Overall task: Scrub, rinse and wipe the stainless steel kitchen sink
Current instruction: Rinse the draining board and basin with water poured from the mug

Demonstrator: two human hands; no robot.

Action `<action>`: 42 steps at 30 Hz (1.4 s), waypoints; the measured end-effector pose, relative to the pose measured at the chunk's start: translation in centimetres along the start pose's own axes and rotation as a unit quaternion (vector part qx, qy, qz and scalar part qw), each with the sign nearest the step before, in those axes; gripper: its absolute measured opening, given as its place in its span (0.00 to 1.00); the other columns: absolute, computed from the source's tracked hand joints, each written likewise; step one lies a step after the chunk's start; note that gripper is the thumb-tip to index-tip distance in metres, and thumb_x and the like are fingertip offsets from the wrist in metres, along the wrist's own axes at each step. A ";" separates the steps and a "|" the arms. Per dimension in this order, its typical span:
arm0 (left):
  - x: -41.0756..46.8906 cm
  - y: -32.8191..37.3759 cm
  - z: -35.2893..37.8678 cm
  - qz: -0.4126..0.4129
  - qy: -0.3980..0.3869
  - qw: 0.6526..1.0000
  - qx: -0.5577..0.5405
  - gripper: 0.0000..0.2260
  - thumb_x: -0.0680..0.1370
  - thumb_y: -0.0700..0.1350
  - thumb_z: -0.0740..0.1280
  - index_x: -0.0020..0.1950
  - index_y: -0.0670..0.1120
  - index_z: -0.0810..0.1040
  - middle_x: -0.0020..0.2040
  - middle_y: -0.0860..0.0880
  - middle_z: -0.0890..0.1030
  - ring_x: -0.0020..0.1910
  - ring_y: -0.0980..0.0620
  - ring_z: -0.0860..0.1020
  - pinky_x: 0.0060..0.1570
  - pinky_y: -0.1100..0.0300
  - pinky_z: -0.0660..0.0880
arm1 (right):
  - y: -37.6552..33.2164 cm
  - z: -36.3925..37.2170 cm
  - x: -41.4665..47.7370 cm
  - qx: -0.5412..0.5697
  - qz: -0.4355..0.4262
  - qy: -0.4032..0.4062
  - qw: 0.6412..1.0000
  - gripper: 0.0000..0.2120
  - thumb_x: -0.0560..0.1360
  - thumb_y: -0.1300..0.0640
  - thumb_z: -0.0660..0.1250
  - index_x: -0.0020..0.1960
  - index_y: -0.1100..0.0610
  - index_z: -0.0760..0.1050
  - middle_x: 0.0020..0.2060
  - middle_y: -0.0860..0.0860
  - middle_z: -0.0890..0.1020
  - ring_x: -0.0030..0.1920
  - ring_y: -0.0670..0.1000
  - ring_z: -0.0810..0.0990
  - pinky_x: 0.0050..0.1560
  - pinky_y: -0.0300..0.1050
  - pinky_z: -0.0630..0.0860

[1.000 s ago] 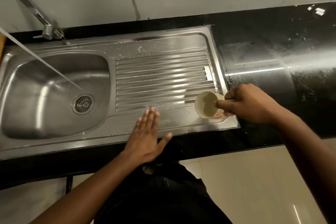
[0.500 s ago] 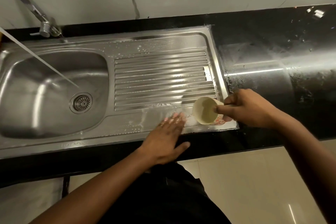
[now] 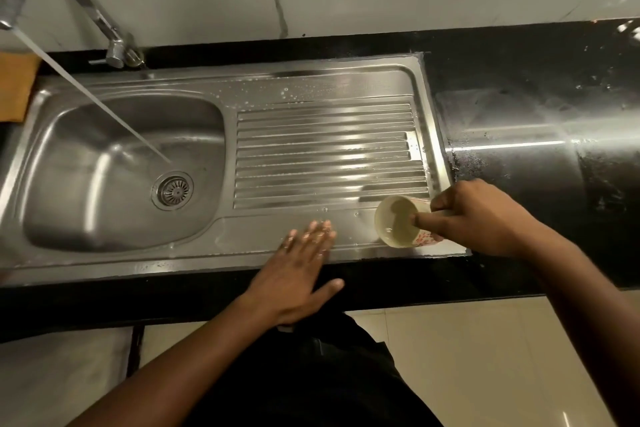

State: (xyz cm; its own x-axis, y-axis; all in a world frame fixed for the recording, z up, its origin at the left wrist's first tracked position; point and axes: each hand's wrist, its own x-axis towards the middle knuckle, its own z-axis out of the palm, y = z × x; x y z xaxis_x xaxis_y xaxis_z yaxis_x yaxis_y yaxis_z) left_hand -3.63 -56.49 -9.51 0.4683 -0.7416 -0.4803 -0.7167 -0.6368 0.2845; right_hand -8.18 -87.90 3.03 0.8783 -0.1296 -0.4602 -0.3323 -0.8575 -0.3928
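My flat left hand (image 3: 298,263) sweeps back from the cup (image 3: 398,222) my right hand (image 3: 485,218) grips, tipped over the sink (image 3: 311,87); rinsing continues.

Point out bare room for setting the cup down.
Free: the ribbed drainboard right of the basin; the black counter beyond the sink. Crowded: the front strip, where the left hand lies flat and the right hand holds the tilted cup.
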 end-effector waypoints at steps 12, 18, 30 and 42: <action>-2.7 -3.5 1.3 -0.098 0.043 0.994 -0.017 0.40 0.82 0.72 0.40 0.84 0.50 0.31 0.83 0.50 0.29 0.82 0.50 0.29 0.83 0.49 0.40 | 0.8 -1.0 -0.4 0.040 0.012 -0.010 0.999 0.21 0.77 0.36 0.68 0.36 0.52 0.84 0.29 0.45 0.84 0.28 0.47 0.80 0.32 0.47 0.75; -7.1 -9.5 1.8 -0.201 0.029 0.979 -0.026 0.43 0.79 0.75 0.36 0.83 0.47 0.31 0.82 0.47 0.28 0.82 0.50 0.29 0.83 0.48 0.40 | -1.7 -0.1 1.0 -0.057 0.020 0.030 0.998 0.23 0.75 0.34 0.67 0.33 0.52 0.81 0.27 0.49 0.80 0.32 0.51 0.80 0.35 0.46 0.76; 4.2 0.7 -0.4 -0.002 0.083 0.996 -0.027 0.35 0.84 0.66 0.48 0.84 0.45 0.54 0.84 0.42 0.58 0.84 0.42 0.52 0.80 0.39 0.53 | -5.3 2.5 3.4 0.183 -0.009 -0.016 0.983 0.19 0.80 0.45 0.71 0.35 0.55 0.85 0.31 0.50 0.86 0.36 0.52 0.86 0.50 0.58 0.83; -1.8 -7.2 0.8 -0.297 0.069 0.949 -0.077 0.47 0.78 0.76 0.37 0.83 0.42 0.32 0.83 0.39 0.31 0.82 0.40 0.32 0.81 0.43 0.37 | 2.5 -1.7 -0.1 0.185 0.073 0.075 0.977 0.21 0.80 0.43 0.70 0.35 0.56 0.85 0.30 0.52 0.86 0.34 0.56 0.86 0.43 0.55 0.82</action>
State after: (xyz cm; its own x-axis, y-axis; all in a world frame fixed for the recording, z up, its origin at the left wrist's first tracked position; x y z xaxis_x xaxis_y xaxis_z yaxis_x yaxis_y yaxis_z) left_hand 0.29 -50.45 -11.37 0.8373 -0.2554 -0.4834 -0.2256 -0.9668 0.1199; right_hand -8.51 -90.93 3.46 0.8432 -0.3324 -0.4225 -0.5355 -0.5885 -0.6057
